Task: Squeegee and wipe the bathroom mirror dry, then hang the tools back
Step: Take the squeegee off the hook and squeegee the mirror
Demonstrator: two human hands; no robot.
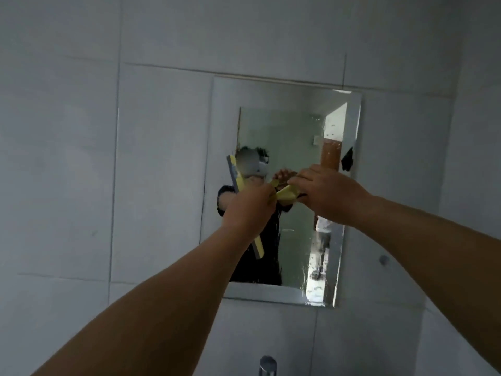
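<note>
The bathroom mirror point(292, 126) hangs on the grey tiled wall, with water streaks and drops on its right and lower parts. A yellow squeegee point(285, 197) with a grey rubber blade is held against the glass; the blade runs steeply from upper left to lower right. My left hand point(248, 210) is closed around it at the blade's middle. My right hand point(329, 194) grips the yellow handle end from the right. Both hands hide most of the handle. No cloth is visible.
A chrome tap top point(267, 365) shows at the bottom edge below the mirror. A small round wall fitting point(383, 259) sits on the tiles right of the mirror. The mirror reflects a person and an open doorway.
</note>
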